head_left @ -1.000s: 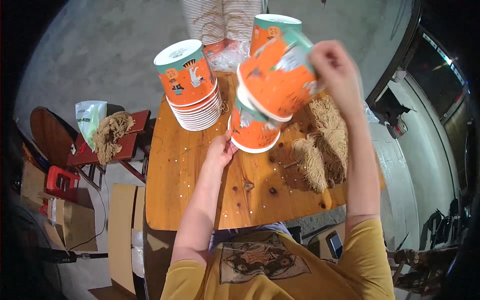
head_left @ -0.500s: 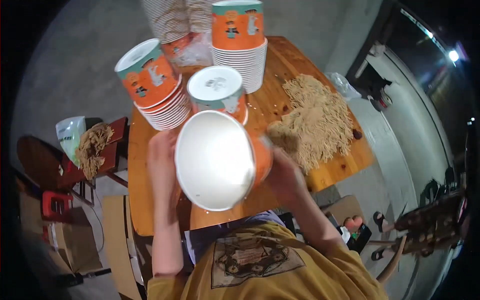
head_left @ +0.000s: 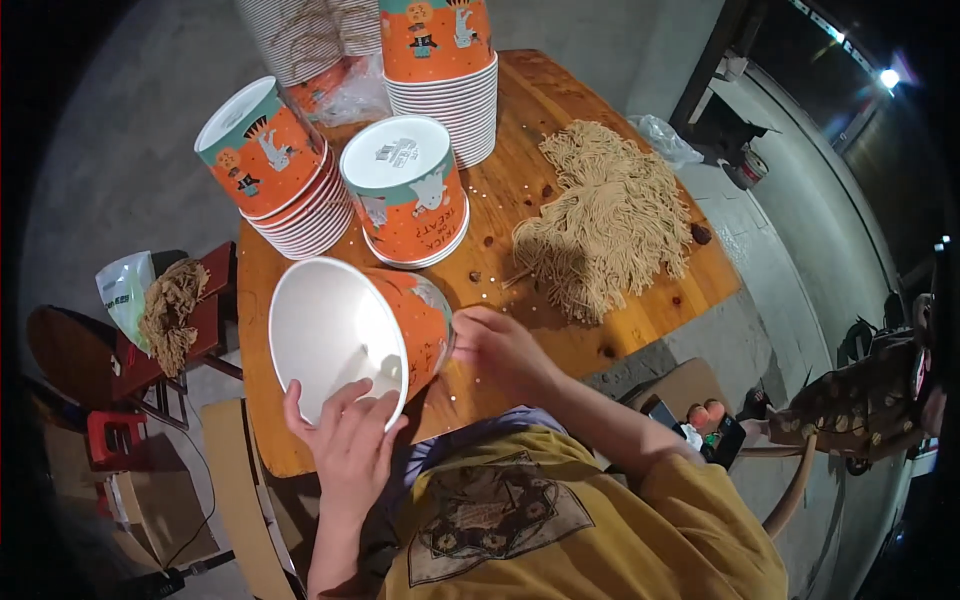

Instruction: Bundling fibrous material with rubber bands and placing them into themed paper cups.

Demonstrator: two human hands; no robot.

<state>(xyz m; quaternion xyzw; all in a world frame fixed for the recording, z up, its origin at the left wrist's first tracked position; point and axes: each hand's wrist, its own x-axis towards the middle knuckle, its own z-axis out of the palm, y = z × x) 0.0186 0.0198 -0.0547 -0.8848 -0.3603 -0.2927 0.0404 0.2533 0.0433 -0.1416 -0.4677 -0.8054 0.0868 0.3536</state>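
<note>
A large paper bucket [head_left: 425, 318], white inside and orange with a teal band and cartoon figures outside, lies tilted on its side at the table's near edge, its mouth facing left. My left hand [head_left: 352, 432] grips its near rim, fingers curled over to the inside. At the bucket's base end my right hand [head_left: 503, 352] is closed, fingertips against or beside the base; what they pinch is hidden. Just behind, a short stack of upside-down buckets [head_left: 408, 205] stands on the wooden table [head_left: 640, 345]. A pile of tan cords [head_left: 615, 225] lies to the right.
Tall bucket stacks stand at the back left [head_left: 275, 165] and back middle [head_left: 440, 100], with more white-rimmed stacks [head_left: 300, 45] beyond. Crumpled clear plastic [head_left: 355, 98] sits between them. A bench [head_left: 205, 300] at left bears more cords [head_left: 172, 310]. Another person's patterned clothing [head_left: 850, 410] shows at right.
The bucket has moved left and turned so its printed side shows. My left hand has shifted to its near rim; my right hand has moved left to the base.
</note>
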